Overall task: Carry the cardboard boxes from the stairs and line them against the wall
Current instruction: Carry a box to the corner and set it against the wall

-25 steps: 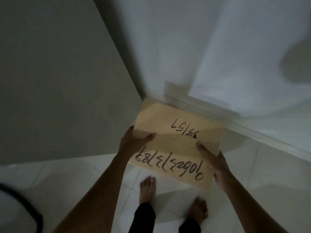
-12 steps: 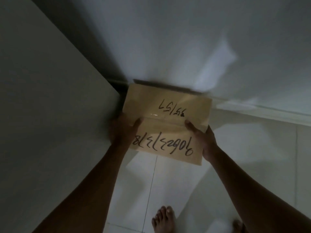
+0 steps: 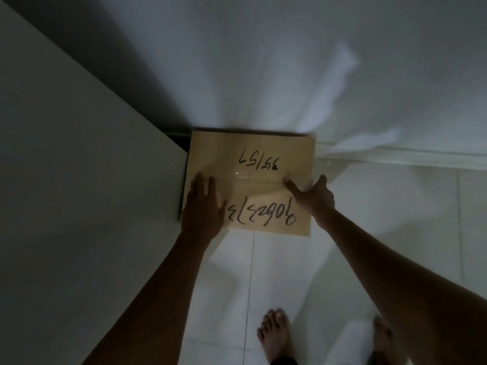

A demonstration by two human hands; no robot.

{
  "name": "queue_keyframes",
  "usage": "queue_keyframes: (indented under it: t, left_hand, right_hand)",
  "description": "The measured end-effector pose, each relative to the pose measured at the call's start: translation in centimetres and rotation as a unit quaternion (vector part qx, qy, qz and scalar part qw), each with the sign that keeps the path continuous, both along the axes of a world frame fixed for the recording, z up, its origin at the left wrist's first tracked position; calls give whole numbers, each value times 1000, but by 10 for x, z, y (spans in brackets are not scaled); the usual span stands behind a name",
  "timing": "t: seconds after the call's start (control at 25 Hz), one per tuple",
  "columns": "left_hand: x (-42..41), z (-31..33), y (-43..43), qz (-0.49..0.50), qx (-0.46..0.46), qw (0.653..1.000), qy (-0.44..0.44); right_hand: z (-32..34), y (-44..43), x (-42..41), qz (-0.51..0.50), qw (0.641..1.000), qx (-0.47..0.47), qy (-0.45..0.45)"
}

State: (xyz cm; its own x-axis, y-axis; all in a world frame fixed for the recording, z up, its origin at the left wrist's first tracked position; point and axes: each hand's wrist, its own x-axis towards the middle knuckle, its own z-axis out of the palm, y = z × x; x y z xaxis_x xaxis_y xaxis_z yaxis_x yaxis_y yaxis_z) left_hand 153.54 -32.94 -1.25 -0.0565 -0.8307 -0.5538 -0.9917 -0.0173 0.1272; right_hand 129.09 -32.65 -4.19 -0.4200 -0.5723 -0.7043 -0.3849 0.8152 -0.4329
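A tan cardboard box with black handwritten numbers on its taped top sits low in the corner. Its far edge meets the white wall and its left side lies along a grey side wall. My left hand lies flat on the box's top near the left edge, fingers stretched out. My right hand holds the right edge, thumb on top and fingers down the side. The light is dim.
White floor tiles stretch to the right along the wall's baseboard. My bare feet stand on the tiles behind the box. No other boxes show.
The box has gone forward and down into the corner, squared to the wall. My left hand has left the box's side edge and now lies flat on top.
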Motion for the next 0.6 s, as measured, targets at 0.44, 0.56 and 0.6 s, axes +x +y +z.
queue_keyframes:
  t: [0.44,0.56,0.6]
  left_hand:
    - [-128,391,89,-126,26,983,133]
    - [-177,472,114,-186,10,974,128]
    - [-196,495,123,-200,4,971,129]
  right_hand:
    - [408,155,-109,64,990,-20,123]
    - [495,209,-163,34,983,-38,177]
    - [519,227,-182,20,981,-43,189]
